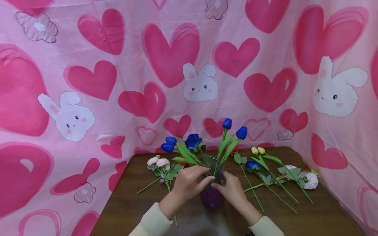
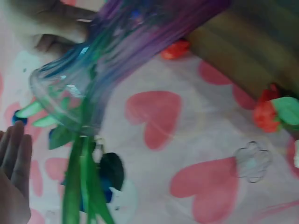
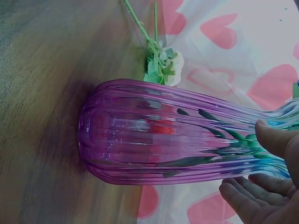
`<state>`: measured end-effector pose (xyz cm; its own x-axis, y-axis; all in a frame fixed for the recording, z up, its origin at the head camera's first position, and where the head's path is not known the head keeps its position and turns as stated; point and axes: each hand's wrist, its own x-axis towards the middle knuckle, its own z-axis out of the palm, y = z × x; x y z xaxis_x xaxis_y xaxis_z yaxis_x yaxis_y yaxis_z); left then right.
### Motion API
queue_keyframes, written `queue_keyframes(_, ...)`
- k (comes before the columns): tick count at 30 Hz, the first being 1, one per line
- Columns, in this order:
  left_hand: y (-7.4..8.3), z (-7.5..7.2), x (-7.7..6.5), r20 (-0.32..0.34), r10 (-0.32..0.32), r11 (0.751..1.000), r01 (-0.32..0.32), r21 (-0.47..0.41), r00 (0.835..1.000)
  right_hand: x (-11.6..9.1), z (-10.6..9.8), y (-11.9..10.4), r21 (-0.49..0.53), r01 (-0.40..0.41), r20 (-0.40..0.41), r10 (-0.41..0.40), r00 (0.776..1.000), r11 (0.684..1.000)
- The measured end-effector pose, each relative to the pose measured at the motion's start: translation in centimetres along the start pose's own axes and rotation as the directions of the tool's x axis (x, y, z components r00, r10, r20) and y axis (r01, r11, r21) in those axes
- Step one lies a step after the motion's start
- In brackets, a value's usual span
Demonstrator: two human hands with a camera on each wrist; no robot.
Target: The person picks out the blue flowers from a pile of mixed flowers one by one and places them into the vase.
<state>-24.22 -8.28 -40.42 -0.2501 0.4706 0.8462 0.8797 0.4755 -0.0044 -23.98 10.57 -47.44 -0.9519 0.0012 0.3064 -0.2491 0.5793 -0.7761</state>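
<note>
In the middle of the table stands a ribbed purple glass vase (image 1: 212, 198), its neck clear and bluish. My right hand (image 1: 234, 189) holds the neck, thumb on the near side and fingers round the right, as the right wrist view shows. Blue tulips (image 1: 241, 132) lean out of the mouth to both sides, with a blue rose (image 1: 193, 141) at the left; their stems show through the glass (image 3: 140, 135). My left hand (image 1: 189, 181) hovers at the left of the mouth by the green leaves. Its fingers (image 2: 21, 158) look straight and apart from the glass in the left wrist view.
Pale pink roses (image 1: 162, 163) lie left of the vase. To the right lie yellow tulips (image 1: 261, 150), another blue rose (image 1: 252, 165) and a white flower (image 1: 311, 181). Red flowers (image 1: 234, 149) show behind the vase. A pink heart-printed cloth hangs around the brown table (image 1: 127, 209).
</note>
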Motion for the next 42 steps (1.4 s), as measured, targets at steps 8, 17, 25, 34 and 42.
queue_keyframes(8, -1.4, 0.0, -3.1, -0.017, 0.015, 1.0, -0.015, -0.024, 1.0, -0.1, 0.1, 0.1, 0.003, 0.009, -0.005, -0.009, 1.0, 1.0)
queue_keyframes(17, -3.4, 2.4, -7.1, 0.159, -0.153, 0.988, 0.155, 0.002, 0.975, -0.1, 0.0, 0.2, -0.012, 0.017, -0.001, -0.017, 1.0, 1.0)
queue_keyframes(25, -3.2, 5.2, -8.9, 0.421, -0.394, 0.851, 0.498, -0.17, 0.817, -0.1, 0.0, 0.3, -0.013, 0.019, -0.003, -0.019, 1.0, 1.0)
queue_keyframes(34, -2.7, 7.4, -9.9, 0.391, -0.501, 0.713, 0.624, -0.32, 0.772, 0.0, 0.1, 0.4, -0.02, 0.029, -0.01, -0.029, 1.0, 0.999)
queue_keyframes(42, -2.8, 8.0, -10.2, 0.369, -0.508, 0.717, 0.619, -0.321, 0.779, 0.0, 0.1, 0.5, -0.031, 0.028, -0.01, -0.028, 1.0, 0.999)
